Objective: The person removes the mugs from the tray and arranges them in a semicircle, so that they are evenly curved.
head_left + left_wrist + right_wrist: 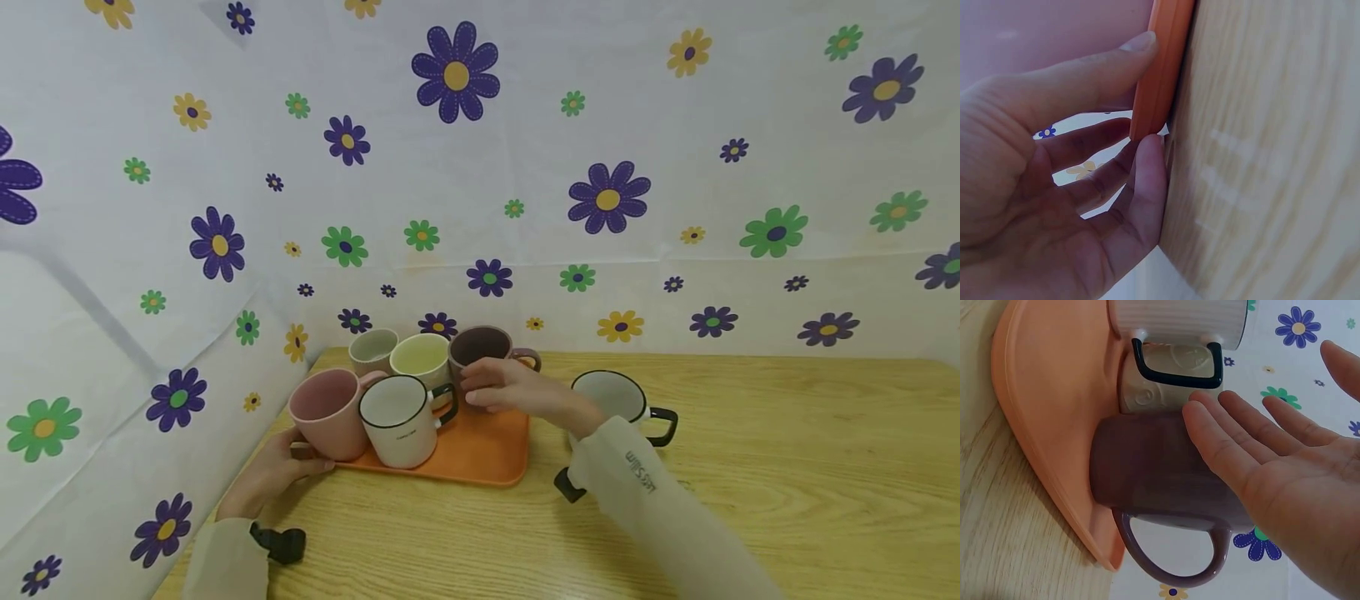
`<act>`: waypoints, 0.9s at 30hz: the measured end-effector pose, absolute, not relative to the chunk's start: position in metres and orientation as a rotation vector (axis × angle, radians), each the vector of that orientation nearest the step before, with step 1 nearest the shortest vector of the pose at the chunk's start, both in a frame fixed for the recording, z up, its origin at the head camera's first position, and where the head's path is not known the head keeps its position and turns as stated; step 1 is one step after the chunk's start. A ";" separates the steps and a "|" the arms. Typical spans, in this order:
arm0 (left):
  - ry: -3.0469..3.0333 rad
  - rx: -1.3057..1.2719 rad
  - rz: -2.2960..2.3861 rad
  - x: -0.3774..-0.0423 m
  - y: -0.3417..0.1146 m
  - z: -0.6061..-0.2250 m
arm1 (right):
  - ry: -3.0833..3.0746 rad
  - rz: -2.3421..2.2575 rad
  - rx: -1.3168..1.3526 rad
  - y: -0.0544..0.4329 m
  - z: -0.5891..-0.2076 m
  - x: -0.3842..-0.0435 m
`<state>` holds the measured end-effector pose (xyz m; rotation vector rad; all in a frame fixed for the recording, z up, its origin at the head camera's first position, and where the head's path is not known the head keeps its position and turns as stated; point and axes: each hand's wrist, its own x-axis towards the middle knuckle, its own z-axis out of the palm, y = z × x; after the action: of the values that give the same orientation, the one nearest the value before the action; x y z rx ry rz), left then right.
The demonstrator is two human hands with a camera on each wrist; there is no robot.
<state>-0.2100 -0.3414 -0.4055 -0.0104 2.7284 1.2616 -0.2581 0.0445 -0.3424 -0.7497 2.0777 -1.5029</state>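
Note:
An orange tray [487, 450] carries several mugs and cups. My left hand [273, 471] grips its near-left corner, the thumb along the tray's rim [1159, 81] and the other fingers curled at its outer side. Beside that thumb stands a pink mug [341, 425]. A white mug [401, 433] with a black rim and handle is to its right. My right hand [517, 387] is held with straight fingers in front of a dark mauve mug [1154, 469] and holds nothing; whether the fingertips touch the mug I cannot tell.
Behind on the tray stand a pale yellow cup [420, 358] and a grey-green cup [372, 348]. Right of the tray, on the wooden table [810, 467], is another white mug [611, 396] with a black handle, partly behind my right sleeve. A flowered cloth [525, 150] hangs behind.

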 end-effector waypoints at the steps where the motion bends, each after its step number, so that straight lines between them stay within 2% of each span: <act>1: 2.732 -0.014 1.262 -0.210 -0.341 -0.406 | 2.084 -1.491 -0.758 0.043 -0.343 -0.258; 27: 2.738 -0.007 1.292 -0.211 -0.341 -0.409 | 2.181 -1.496 -0.898 0.025 -0.355 -0.255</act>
<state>-0.2106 -0.3415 -0.4086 -0.0067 2.7380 1.2923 -0.2553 0.0252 -0.3554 -0.8982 2.1809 -1.4958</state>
